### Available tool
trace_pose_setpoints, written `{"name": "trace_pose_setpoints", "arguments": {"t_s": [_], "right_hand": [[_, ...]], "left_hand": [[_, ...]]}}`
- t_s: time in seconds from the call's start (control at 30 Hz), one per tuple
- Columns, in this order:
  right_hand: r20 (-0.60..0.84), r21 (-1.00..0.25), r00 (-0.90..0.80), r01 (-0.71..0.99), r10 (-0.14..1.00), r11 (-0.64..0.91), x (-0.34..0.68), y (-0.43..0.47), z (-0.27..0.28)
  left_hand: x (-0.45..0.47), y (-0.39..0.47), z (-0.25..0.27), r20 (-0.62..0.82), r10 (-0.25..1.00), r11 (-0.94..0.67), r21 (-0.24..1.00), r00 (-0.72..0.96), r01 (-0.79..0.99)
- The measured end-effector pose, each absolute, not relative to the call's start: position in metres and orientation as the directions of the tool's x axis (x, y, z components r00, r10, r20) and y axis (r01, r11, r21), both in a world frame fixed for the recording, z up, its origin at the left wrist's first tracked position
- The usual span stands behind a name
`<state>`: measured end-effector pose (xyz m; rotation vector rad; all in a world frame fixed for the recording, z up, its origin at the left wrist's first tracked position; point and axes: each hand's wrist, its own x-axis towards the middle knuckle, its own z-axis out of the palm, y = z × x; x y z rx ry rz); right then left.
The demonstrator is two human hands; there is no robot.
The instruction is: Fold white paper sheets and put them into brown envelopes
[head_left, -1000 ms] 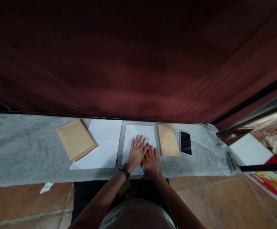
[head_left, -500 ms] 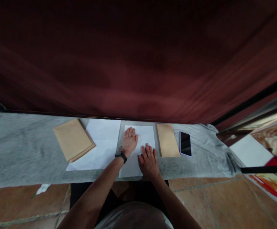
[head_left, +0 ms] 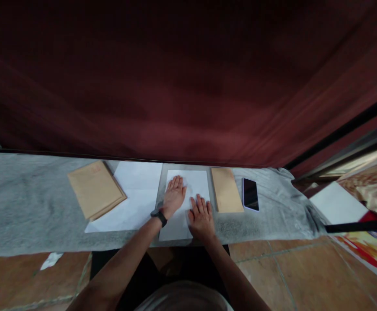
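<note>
A white sheet of paper (head_left: 195,179) lies in front of me on the grey cloth. My left hand (head_left: 174,195), with a dark band on its wrist, rests flat on the upper left of that sheet, fingers stretched out. Lower down and to the right, my right hand (head_left: 202,217) also lies flat on it with fingers a little spread. Neither hand grips anything. Left of the sheet are larger white papers (head_left: 136,203), partly covered by a stack of brown envelopes (head_left: 94,185). To the right lies another brown envelope stack (head_left: 226,190).
A phone (head_left: 250,194) with a dark screen lies right of the envelopes. Grey cloth (head_left: 29,203) covers the long narrow table. A dark red curtain (head_left: 188,108) hangs along its far edge. Black bars (head_left: 359,226) stand at the right, and a white scrap (head_left: 51,260) lies on the tiled floor.
Both hands stay flat on the sheet, the left one at a slightly different angle. The whole view has shifted a little, so the things appear slightly further left.
</note>
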<state>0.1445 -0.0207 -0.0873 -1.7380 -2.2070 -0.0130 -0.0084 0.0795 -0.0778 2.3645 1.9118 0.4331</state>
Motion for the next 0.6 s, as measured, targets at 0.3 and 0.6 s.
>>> {"name": "trace_pose_setpoints", "arguments": {"t_s": [0.3,0.6], "right_hand": [[0.261,-0.137,-0.235,0.951,0.936,0.277,0.149,-0.019,-0.091],[0.366,-0.126,-0.2,0.957,0.909,0.261,0.185,-0.056,-0.104]], "left_hand": [[-0.017,-0.052,-0.09,0.278,0.888,-0.414,0.13,0.367,0.901],[-0.048,-0.07,-0.091,0.315,0.894,-0.375,0.134,0.32,0.917]]}}
